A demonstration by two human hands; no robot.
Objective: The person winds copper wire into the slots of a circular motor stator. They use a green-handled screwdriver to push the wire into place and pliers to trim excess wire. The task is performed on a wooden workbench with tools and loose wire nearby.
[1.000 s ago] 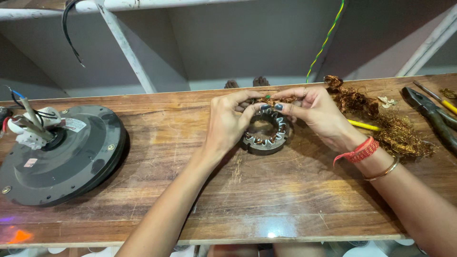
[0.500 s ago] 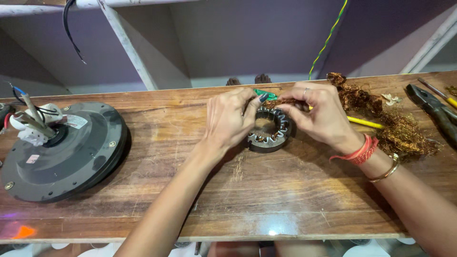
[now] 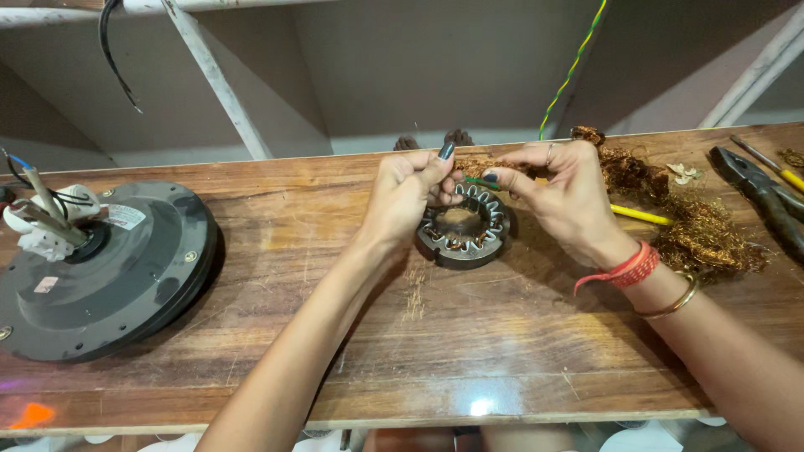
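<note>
Stator ring (image 3: 463, 227) is lying flat on the table (image 3: 335, 351), now uncovered; both hands have lifted slightly above it since 0.5 s ago. Left hand (image 3: 408, 194) and right hand (image 3: 559, 189) are pinching a green wire (image 3: 480, 181) between fingertips, wrists raised.

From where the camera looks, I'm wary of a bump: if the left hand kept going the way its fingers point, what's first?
Probably the right hand: the left hand points rightward at it, above the stator ring; depth unclear.

On the surface (image 3: 251, 351), the fan housing (image 3: 100, 268) lies left, the stator ring (image 3: 463, 230) centre, wire scrap (image 3: 699, 234) and pliers (image 3: 766, 205) right.
</note>
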